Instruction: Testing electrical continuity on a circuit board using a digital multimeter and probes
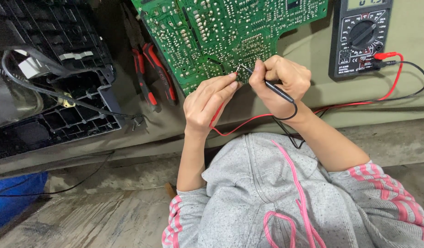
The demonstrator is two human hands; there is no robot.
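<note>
The green printed circuit board point(221, 32) lay solder-side up on the table, left of the black digital multimeter point(361, 36). At its lower edge, the left hand point(205, 103) pinched the red probe point(223, 98) and the right hand point(280, 80) gripped the black probe point(278, 89), fingers closed, tips meeting on solder joints; probing seemed underway, calling for steady contact.

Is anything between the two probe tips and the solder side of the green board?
Nothing visible: the left hand and right hand each hold a probe with its tip at the circuit board edge.
</note>
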